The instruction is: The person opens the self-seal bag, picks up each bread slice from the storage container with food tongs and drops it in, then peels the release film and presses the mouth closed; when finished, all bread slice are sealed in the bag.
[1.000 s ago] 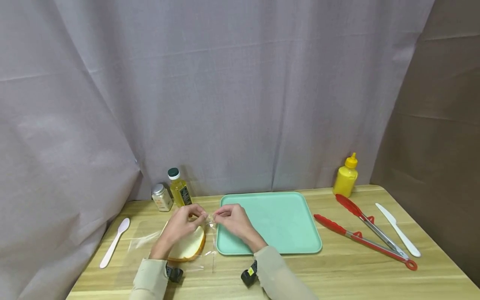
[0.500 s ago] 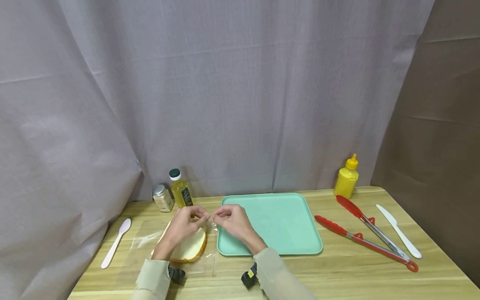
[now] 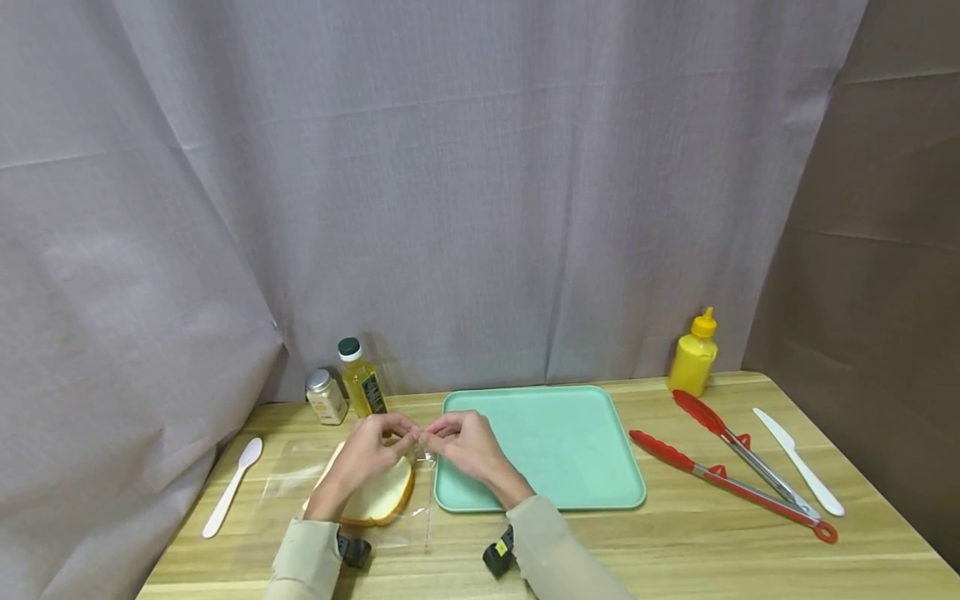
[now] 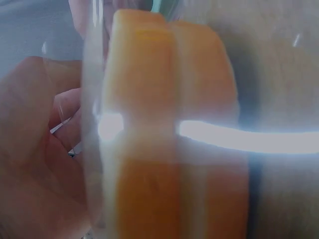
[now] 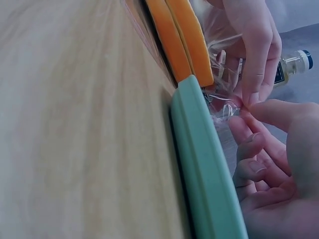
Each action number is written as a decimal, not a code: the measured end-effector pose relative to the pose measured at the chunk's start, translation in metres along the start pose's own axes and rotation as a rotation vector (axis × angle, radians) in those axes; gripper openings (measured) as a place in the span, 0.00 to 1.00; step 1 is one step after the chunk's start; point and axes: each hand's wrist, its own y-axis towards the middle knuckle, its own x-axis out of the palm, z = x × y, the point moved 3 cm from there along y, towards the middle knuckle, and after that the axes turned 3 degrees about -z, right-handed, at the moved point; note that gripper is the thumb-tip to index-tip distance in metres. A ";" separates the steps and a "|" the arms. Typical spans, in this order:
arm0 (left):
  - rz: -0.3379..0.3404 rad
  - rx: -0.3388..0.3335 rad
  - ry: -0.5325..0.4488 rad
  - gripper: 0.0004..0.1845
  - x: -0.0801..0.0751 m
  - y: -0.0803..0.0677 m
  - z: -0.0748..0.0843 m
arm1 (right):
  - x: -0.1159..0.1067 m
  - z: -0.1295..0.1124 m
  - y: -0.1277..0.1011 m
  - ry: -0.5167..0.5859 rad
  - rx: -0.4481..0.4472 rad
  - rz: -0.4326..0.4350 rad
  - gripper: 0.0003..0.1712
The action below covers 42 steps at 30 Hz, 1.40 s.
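Green tray (image 3: 555,450) just beside bagged bread (image 3: 375,496); tongs (image 3: 731,475) well apart.

I count two bread slices (image 3: 375,496) in one clear bag (image 3: 352,487), one green tray (image 3: 540,446), three bottles (image 3: 362,387), two red tongs (image 3: 731,483), one spoon (image 3: 231,485), one knife (image 3: 798,472).

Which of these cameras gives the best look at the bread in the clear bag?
The head view: the bread lies whole in outline on the table, in its clear bag, partly under the left hand. The left wrist view shows blurred orange crust close up; the right wrist view shows only two crust edges beside the green tray.
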 end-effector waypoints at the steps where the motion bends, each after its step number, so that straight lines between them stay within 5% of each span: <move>1: -0.002 0.005 0.002 0.04 0.000 0.000 0.001 | 0.000 0.000 0.000 0.005 -0.001 0.000 0.11; 9: -0.028 0.050 0.027 0.06 0.000 0.000 0.007 | 0.000 0.002 0.001 -0.028 -0.026 0.013 0.08; 21: -0.027 0.017 0.044 0.04 0.000 -0.010 -0.005 | 0.013 -0.001 -0.001 -0.097 -0.090 -0.040 0.03; 29: 0.093 -0.023 0.090 0.02 -0.007 -0.012 -0.014 | 0.016 -0.006 -0.004 -0.130 -0.085 -0.023 0.04; 42: 0.131 -0.052 0.036 0.02 0.000 -0.001 -0.010 | 0.001 -0.010 -0.015 -0.131 -0.077 -0.084 0.04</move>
